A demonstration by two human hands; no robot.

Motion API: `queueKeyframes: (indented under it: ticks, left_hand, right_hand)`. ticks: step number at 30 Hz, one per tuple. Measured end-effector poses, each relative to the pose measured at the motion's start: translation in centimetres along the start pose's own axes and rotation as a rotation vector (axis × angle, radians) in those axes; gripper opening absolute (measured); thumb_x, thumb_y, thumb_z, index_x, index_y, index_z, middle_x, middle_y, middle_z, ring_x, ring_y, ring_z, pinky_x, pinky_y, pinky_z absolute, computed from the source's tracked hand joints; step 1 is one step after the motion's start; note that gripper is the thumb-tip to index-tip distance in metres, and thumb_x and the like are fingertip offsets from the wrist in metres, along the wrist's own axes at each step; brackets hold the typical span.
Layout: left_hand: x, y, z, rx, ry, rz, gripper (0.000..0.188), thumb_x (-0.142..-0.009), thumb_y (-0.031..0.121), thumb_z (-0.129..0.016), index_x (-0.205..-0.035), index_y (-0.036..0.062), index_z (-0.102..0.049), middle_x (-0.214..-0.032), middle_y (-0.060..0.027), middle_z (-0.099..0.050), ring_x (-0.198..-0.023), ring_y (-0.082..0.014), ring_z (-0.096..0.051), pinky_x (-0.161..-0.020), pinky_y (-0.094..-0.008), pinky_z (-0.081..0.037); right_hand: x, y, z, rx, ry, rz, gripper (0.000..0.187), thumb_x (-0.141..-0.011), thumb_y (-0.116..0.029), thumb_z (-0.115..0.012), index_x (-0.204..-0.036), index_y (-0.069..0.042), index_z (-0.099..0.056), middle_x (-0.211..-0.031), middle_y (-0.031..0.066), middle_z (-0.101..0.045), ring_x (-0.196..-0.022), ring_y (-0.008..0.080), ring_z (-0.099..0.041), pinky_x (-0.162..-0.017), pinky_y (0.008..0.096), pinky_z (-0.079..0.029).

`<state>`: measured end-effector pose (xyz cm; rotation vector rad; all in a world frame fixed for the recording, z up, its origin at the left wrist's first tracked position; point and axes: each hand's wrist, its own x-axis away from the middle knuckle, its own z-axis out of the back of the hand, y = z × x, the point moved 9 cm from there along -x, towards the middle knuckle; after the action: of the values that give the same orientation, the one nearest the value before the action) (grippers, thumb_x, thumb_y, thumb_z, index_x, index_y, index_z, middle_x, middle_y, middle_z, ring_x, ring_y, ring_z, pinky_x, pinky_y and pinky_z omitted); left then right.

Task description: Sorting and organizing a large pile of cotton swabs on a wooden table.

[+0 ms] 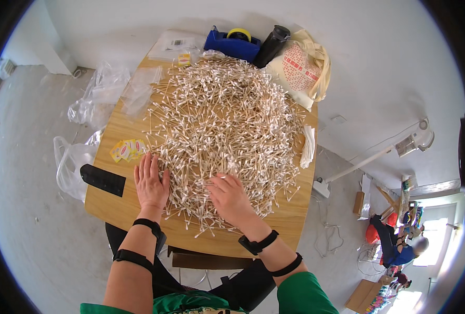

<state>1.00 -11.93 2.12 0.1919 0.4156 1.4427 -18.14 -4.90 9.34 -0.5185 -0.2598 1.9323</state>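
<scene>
A wide heap of cotton swabs (pixel 217 123), with white tips and pale wooden sticks, spreads over the wooden table (pixel 290 222). My left hand (pixel 150 182) lies flat at the heap's left edge, its fingers stretched out and holding nothing. At the near side of the heap, the fingers of my right hand (pixel 229 201) are bent and pinched together among the swabs. A white tip shows by those fingertips; how many swabs they hold is hidden. Several small yellow-and-white cards or packets (pixel 128 149) lie just beyond my left fingertips.
Along the far edge stand a blue tape dispenser (pixel 232 46), a black bottle (pixel 272 46) and a cream cloth bag (pixel 300 70). Clear plastic bags (pixel 99 94) hang off the left side, near a black case (pixel 103 179). A white bundle (pixel 308 146) lies at right.
</scene>
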Motion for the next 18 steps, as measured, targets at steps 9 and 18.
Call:
queueKeyframes:
  ticks: [9,18]
  left_hand:
    - [0.0,0.2,-0.2,0.014,0.007,-0.012,0.051,-0.094,0.032,-0.053,-0.138,0.0084,-0.044,-0.148,-0.0102,-0.041,-0.139,-0.0261,-0.034,-0.116,-0.0448,-0.021]
    - [0.2,0.1,0.0,-0.010,0.014,-0.028,0.051,-0.095,0.032,-0.052,-0.139,0.0086,-0.044,-0.148,-0.0110,-0.041,-0.139,-0.0272,-0.035,-0.116,-0.0453,-0.022]
  right_hand:
    - [0.4,12.4,6.2,0.143,0.276,-0.396,0.029,-0.082,-0.013,-0.068,-0.109,-0.005,-0.062,-0.122,0.0145,-0.058,-0.115,0.0339,-0.053,-0.097,0.0478,-0.043]
    - [-3.0,20.1,5.9,0.361,-0.086,-0.964,0.084,-0.083,-0.034,-0.070,-0.149,-0.012,-0.023,-0.151,0.0219,-0.028,-0.137,0.0441,-0.029,-0.104,0.0546,-0.038]
